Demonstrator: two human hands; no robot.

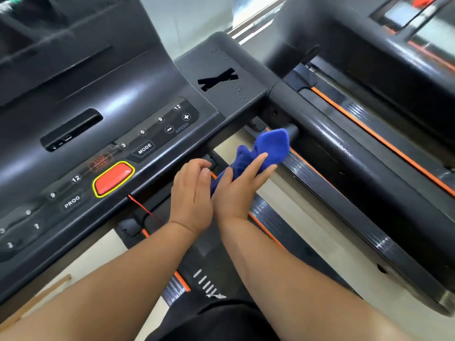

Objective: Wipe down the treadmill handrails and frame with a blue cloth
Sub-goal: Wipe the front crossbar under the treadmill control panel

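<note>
A blue cloth (266, 146) is bunched against a short black grip stub (293, 130) under the right end of the treadmill console (128, 94). My right hand (240, 188) holds the cloth's lower part, fingers stretched along it. My left hand (192, 190) is right beside it, fingers curled, touching the right hand; I cannot tell whether it grips the cloth's tail. The thick black right handrail (357, 183) runs from the console toward the lower right, just past the cloth.
The console carries a red stop button (113, 178), MODE, PROG and speed keys. A thin red safety cord (145, 210) hangs below it. The belt deck with orange-edged side rail (268, 227) lies under my arms. A second treadmill (394, 45) stands close at the right.
</note>
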